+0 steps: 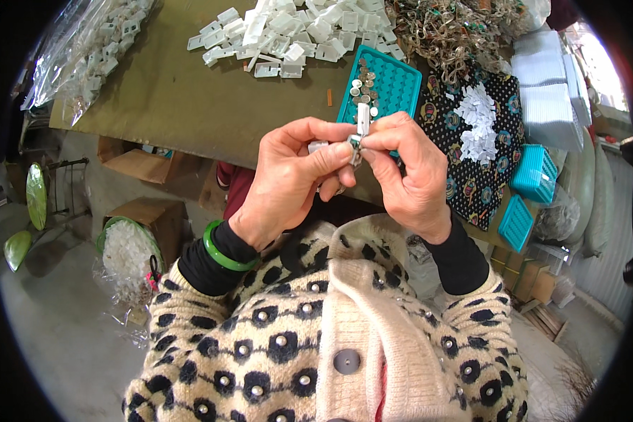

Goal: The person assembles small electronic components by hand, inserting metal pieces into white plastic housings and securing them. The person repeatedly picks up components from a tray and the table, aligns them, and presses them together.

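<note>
Your left hand (292, 179) and right hand (408, 176) meet above the table edge, fingertips pinched together on a small white plastic clip (362, 119) standing upright between them. Just behind sits a teal tray (397, 81) of small round metal pieces, with a heap of white clips (288, 32) farther back on the brown table (183, 91).

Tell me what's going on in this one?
A person seated at a brown table pinches a small white plastic piece between the fingertips of both hands. The left hand and right hand meet just above a teal tray holding small round metal bits. A heap of similar white pieces lies further back on the table, and a green bangle sits on the left wrist.
</note>
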The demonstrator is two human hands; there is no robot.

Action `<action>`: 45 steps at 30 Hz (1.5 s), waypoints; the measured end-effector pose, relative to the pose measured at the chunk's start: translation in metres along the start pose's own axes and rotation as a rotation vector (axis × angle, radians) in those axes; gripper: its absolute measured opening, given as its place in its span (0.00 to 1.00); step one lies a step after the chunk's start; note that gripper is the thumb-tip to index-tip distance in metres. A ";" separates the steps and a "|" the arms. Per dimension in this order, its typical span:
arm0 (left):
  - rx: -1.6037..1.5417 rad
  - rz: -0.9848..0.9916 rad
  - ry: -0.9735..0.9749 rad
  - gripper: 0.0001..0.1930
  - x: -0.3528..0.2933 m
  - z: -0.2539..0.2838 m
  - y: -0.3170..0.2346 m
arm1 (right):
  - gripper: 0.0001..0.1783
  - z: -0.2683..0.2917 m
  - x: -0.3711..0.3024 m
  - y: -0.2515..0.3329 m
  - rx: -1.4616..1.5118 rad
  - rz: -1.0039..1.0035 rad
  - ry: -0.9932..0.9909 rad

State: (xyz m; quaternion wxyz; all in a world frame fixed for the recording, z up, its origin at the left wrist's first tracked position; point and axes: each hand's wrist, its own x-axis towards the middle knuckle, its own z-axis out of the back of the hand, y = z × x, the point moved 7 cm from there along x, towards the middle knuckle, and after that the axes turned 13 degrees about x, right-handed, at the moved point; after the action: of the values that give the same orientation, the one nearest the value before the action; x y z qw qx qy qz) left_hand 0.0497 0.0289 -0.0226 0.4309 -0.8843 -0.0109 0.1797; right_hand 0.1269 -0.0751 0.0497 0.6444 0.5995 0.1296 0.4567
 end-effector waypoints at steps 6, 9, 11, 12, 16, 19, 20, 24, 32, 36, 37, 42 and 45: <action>0.074 -0.077 0.113 0.08 -0.014 -0.019 0.003 | 0.15 -0.008 -0.038 -0.026 1.068 -0.684 -0.237; 0.175 -0.087 0.153 0.08 -0.017 -0.024 0.007 | 0.17 -0.007 -0.045 -0.020 1.087 -0.708 -0.230; 0.172 -0.081 0.150 0.09 -0.018 -0.028 0.011 | 0.19 -0.004 -0.048 -0.019 1.048 -0.712 -0.245; 0.171 -0.082 0.146 0.09 -0.018 -0.029 0.012 | 0.21 -0.003 -0.048 -0.018 1.022 -0.693 -0.225; 0.103 0.010 0.130 0.10 -0.015 -0.029 0.017 | 0.28 0.008 -0.042 -0.015 0.839 -0.597 -0.156; 0.046 0.018 0.117 0.12 -0.007 -0.029 0.016 | 0.16 0.021 -0.034 -0.016 0.649 -0.479 -0.225; 0.020 0.019 0.116 0.13 -0.005 -0.030 0.016 | 0.13 0.027 -0.030 -0.019 0.556 -0.436 -0.291; -0.048 0.058 0.115 0.12 -0.003 -0.031 0.016 | 0.12 0.032 -0.029 -0.013 0.345 -0.357 -0.333; -0.021 -0.039 0.051 0.08 -0.005 -0.032 0.013 | 0.07 0.028 -0.026 0.012 -0.033 0.043 -0.381; -0.026 -0.103 0.056 0.08 -0.008 -0.029 0.010 | 0.10 0.016 -0.023 0.023 -0.205 0.299 -0.344; -0.015 -0.095 0.038 0.08 -0.009 -0.029 0.012 | 0.10 0.014 -0.022 0.022 -0.209 0.316 -0.340; 0.033 -0.173 -0.011 0.08 -0.015 -0.028 0.010 | 0.06 0.015 -0.022 0.003 -0.111 0.049 -0.378; -0.009 -0.119 0.028 0.09 -0.012 -0.022 0.010 | 0.04 0.012 -0.029 -0.006 0.211 -0.084 -0.438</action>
State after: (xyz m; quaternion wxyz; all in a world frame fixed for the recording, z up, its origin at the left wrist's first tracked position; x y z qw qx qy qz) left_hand 0.0445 0.0044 -0.0142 0.4370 -0.8864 -0.0583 0.1412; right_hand 0.1227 -0.1036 0.0364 0.6092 0.7424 0.0585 0.2726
